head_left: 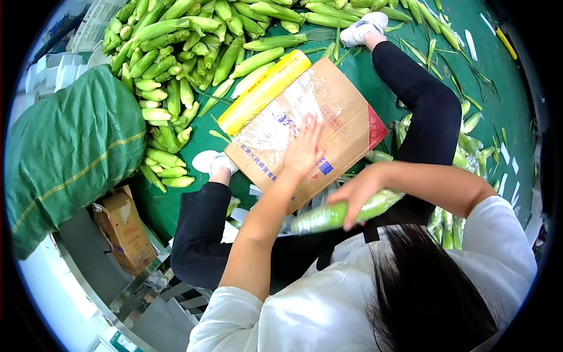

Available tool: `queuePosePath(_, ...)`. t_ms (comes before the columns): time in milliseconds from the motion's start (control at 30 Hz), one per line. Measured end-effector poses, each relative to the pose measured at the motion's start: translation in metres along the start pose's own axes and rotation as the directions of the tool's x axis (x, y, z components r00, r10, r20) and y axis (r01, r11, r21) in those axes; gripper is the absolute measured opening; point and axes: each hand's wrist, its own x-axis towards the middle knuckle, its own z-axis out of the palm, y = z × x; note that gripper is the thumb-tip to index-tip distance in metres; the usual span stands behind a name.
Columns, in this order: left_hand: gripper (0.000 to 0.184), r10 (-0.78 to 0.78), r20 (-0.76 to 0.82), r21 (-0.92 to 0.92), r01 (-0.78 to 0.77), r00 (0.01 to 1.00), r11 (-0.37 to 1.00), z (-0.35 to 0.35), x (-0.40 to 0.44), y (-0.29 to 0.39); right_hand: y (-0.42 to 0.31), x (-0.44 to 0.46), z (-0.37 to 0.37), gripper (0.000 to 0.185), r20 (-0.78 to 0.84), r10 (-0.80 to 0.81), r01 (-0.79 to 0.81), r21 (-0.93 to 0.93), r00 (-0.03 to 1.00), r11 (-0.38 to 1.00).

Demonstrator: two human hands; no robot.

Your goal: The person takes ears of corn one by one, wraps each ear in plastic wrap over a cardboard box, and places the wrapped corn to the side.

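Observation:
My left hand lies flat on a cardboard box, fingers spread, over a sheet of clear cling film. Along the far edge of this box lies a yellow roll of cling film. In front of my body, my right hand is closed around an ear of corn wrapped in clear film. That hand is slightly blurred. The box, printed in blue and red, rests between my legs.
A large heap of green corn ears covers the floor at the far left. A stuffed green sack and a small carton stand at left. More wrapped ears lie at right. Husk leaves litter the green floor.

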Motion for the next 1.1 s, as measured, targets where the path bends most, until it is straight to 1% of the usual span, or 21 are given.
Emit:
queuePosePath(100,0.049,0.183,0.173,-0.479,-0.080,0.968,0.874,-0.014,-0.062,0.059,0.037,-0.043,0.003,0.057,-0.422,-0.184,0.440,0.661,0.888,0.608)
queuePosePath(167,0.049,0.372,-0.030,-0.401,-0.352,0.928,0.846,0.016,-0.093,0.069,0.050,-0.055,0.001,0.052,-0.456,-0.154,0.477,0.783,0.877,0.399)
queuePosePath(200,0.055,0.140,0.066,-0.566,-0.078,0.988,0.821,-0.028,-0.087,0.078,0.054,-0.059,0.005,0.050,-0.559,-0.075,0.536,0.734,0.825,0.417)
queuePosePath(300,0.072,0.143,-0.441,-0.047,-0.182,0.886,0.982,-0.122,-0.067,0.076,0.064,-0.054,0.008,0.046,-0.498,-0.111,0.473,0.695,0.860,0.542)
queuePosePath(367,0.057,0.242,-0.217,0.263,-0.182,0.946,0.947,-0.183,-0.032,0.077,0.036,-0.061,0.022,0.051,-0.308,-0.080,0.269,0.639,0.948,0.720)
queuePosePath(400,0.044,0.270,0.010,0.072,-0.270,0.963,0.960,-0.180,-0.029,0.057,0.022,-0.065,0.033,0.055,-0.319,-0.101,0.285,0.604,0.942,0.745)
queuePosePath(433,0.036,0.322,-0.062,0.065,-0.318,0.945,0.946,-0.182,-0.019,0.056,0.015,-0.072,0.042,0.060,-0.335,-0.122,0.302,0.563,0.934,0.769)
queuePosePath(467,0.036,0.216,0.210,0.025,-0.227,0.953,0.974,-0.203,-0.009,0.071,0.021,-0.080,0.045,0.065,-0.618,-0.248,0.283,-0.042,0.746,0.958)
queuePosePath(500,0.036,0.097,0.467,-0.158,-0.025,0.879,0.987,-0.212,0.001,0.079,0.028,-0.088,0.049,0.071,-0.698,-0.481,-0.026,-0.581,0.530,0.814)
queuePosePath(533,0.041,0.146,0.495,-0.403,0.077,0.857,0.912,-0.218,0.008,0.085,0.030,-0.095,0.063,0.071,-0.809,-0.528,-0.389,-0.587,0.257,0.710)
queuePosePath(633,0.060,0.316,0.710,-0.703,0.614,0.629,0.359,-0.216,0.028,0.091,0.027,-0.158,0.080,0.050,-0.604,-0.782,-0.650,-0.658,0.153,0.381)
queuePosePath(667,0.058,0.441,0.790,-0.495,0.868,0.426,0.048,-0.227,0.042,0.086,0.039,-0.178,0.080,0.046,-0.573,-0.820,-0.737,-0.564,0.023,0.373)
queuePosePath(733,0.061,0.386,0.698,-0.681,0.726,0.603,0.097,-0.213,0.062,0.080,0.057,-0.225,0.078,0.049,-0.708,-0.642,-0.801,-0.185,-0.293,0.569)
queuePosePath(767,0.062,0.352,0.635,-0.759,0.640,0.688,0.118,-0.200,0.069,0.073,0.093,-0.244,0.073,0.052,-0.649,-0.440,-0.569,-0.014,-0.620,0.822)
queuePosePath(800,0.060,0.039,0.465,-0.777,0.386,0.885,0.498,-0.166,0.071,0.055,0.142,-0.272,0.063,0.054,-0.599,-0.089,-0.309,0.275,-0.796,0.910)
queuePosePath(833,0.059,-0.170,0.126,-0.513,0.211,0.977,0.832,-0.127,0.068,0.030,0.195,-0.300,0.061,0.059,-0.545,0.077,-0.109,0.300,-0.835,0.948)
queuePosePath(867,0.061,-0.190,-0.145,-0.407,0.117,0.971,0.906,-0.110,0.064,0.014,0.283,-0.327,0.067,0.066,-0.579,0.213,-0.037,0.389,-0.787,0.921)
queuePosePath(900,0.065,-0.175,-0.100,-0.250,0.145,0.979,0.957,-0.087,0.050,-0.004,0.349,-0.352,0.067,0.068,-0.583,0.440,-0.273,0.763,-0.683,0.585)
queuePosePath(967,0.076,-0.114,0.086,-0.062,0.120,0.990,0.991,-0.023,0.008,-0.046,0.381,-0.354,0.083,0.078,-0.736,0.526,-0.620,0.660,-0.425,0.424)
queuePosePath(1033,0.080,-0.064,0.221,0.014,0.062,0.973,0.998,-0.026,-0.010,-0.033,0.459,-0.388,0.044,0.081,-0.650,0.321,-0.586,0.760,-0.688,0.283)
queuePosePath(1100,0.075,-0.072,0.213,0.011,0.071,0.974,0.997,-0.030,-0.011,-0.028,0.321,-0.380,-0.060,0.062,-0.761,0.118,-0.722,0.645,-0.638,0.251)
